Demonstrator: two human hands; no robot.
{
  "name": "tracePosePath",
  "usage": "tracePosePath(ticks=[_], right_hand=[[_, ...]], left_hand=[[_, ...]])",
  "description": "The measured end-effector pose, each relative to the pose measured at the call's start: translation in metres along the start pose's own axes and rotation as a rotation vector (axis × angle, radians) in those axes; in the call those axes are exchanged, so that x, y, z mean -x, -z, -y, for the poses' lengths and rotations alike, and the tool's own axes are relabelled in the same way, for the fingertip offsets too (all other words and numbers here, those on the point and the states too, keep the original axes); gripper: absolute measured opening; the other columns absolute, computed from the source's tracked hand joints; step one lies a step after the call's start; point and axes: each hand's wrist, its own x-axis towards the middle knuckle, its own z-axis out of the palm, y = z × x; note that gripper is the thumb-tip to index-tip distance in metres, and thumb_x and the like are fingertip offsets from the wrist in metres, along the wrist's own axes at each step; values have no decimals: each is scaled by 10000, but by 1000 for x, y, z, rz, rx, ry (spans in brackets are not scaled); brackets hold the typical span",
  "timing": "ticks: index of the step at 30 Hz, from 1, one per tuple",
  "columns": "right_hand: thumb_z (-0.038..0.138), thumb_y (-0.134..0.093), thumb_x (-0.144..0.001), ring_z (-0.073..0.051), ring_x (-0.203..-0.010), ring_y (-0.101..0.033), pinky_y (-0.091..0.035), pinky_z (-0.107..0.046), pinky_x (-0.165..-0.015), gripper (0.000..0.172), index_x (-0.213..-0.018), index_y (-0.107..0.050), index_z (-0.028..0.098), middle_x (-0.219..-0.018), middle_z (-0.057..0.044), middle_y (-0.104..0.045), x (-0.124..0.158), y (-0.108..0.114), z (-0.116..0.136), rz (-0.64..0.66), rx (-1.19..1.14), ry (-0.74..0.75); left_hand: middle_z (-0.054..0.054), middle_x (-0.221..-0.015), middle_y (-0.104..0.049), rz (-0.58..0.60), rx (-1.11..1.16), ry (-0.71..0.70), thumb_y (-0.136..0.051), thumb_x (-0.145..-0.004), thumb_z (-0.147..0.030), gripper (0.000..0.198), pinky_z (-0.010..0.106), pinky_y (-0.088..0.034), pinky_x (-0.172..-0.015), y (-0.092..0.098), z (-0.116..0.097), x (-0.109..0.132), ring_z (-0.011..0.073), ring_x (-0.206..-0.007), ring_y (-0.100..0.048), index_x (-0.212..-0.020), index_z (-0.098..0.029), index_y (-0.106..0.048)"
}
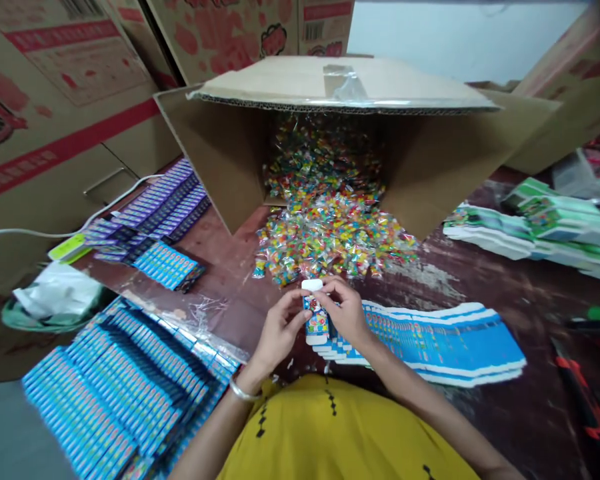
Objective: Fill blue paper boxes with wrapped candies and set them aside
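Note:
A small printed candy box (317,321) stands between my two hands, its white end flap raised at the top. My left hand (284,325) grips its left edge with thumb and fingers. From the other side, my right hand (346,312) pinches it near the upper right corner. Just to the right, a fanned row of flat blue cartons (445,340) lies on the table, partly under my right forearm. Beyond my hands, a heap of small clear packets of colourful candy (330,233) spills out of a large cardboard box (445,160) lying on its side.
Stacked blue filled boxes (105,393) cover the lower left. Purple boxes (155,207) and a smaller blue stack (166,264) sit behind them. Green-white flat cartons (555,223) lie at right, above a red-and-black tool (585,400). A white cable (35,233) runs to a power strip (70,249).

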Motion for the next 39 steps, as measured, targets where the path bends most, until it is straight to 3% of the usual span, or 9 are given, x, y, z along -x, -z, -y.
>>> tracePosePath(ticks=[2, 6, 14, 19, 25, 28, 30, 34, 39], right_hand=[[294, -631, -835, -190, -937, -619, -488, -309, -820, 124, -769, -585, 201, -1020, -63, -642, -2, 0, 3, 15, -63, -16], [330, -668, -807, -159, -790, -619, -505, -283, -746, 187, -874, -531, 222, -839, -10, -627, -8, 1, 7, 27, -204, -85], [401, -756, -721, -160, -724, -609, -490, -286, -677, 264, -815, -645, 180, -794, -20, -660, -20, 10, 5, 287, -180, -252], [407, -764, -707, -120, -614, -537, -433, -256, -612, 271, -696, -643, 164, -661, 15, -610, -29, 13, 2, 316, -225, -323], [399, -710, -769, -120, -615, -501, -410, -253, -598, 269, -659, -618, 172, -652, 19, -565, -29, 11, 8, 299, -67, -190], [374, -614, -856, -149, -723, -572, -454, -277, -678, 260, -678, -627, 184, -741, -12, -605, -24, 13, 15, 308, 91, -30], [396, -642, -829, -188, -900, -613, -489, -311, -776, 200, -892, -669, 208, -948, -43, -651, -18, 15, 20, 414, 193, 30], [385, -815, -626, -288, -1324, -404, -393, -451, -1057, 840, -1359, -433, 233, -1436, -112, -433, -6, 13, 26, 529, 484, 157], [324, -778, -681, -289, -1360, -361, -376, -473, -1088, 781, -1365, -415, 216, -1458, -114, -404, -2, 8, 29, 556, 593, 229]], left_hand=[[45, -1039, -633, -27, 38, -27, -630, -851, -248, 286, 274, -476, -852, -1, 0, 0, 162, -945, -608, -1120, -201, -543], [2, -942, -592, -123, 125, -43, -668, -818, -226, 287, 237, -470, -785, -4, 0, -1, 124, -846, -597, -1031, -220, -475], [10, -929, -590, -135, -8, -42, -653, -815, -241, 273, 268, -491, -796, -1, -1, 5, 134, -833, -612, -1009, -217, -463], [55, -1051, -622, -80, -46, -35, -648, -823, -230, 329, 295, -500, -850, 0, -7, 8, 167, -958, -624, -1105, -216, -478], [65, -1100, -651, -53, -41, -31, -646, -826, -227, 442, 303, -500, -873, 4, -11, 8, 182, -987, -625, -1249, -218, -520], [67, -1096, -667, -63, -9, -25, -639, -834, -226, 358, 307, -485, -899, 8, -6, 8, 189, -999, -623, -1186, -200, -587], [67, -1057, -677, -108, 28, -14, -653, -827, -234, 304, 304, -485, -889, 9, -3, 6, 188, -979, -626, -1124, -186, -606], [59, -1021, -670, -180, 115, -17, -682, -805, -238, 307, 298, -489, -869, 9, 2, 3, 174, -942, -622, -1091, -181, -585], [33, -964, -645, -120, 33, -5, -674, -815, -276, 282, 266, -487, -799, 15, -1, 0, 148, -865, -609, -1054, -189, -553]])
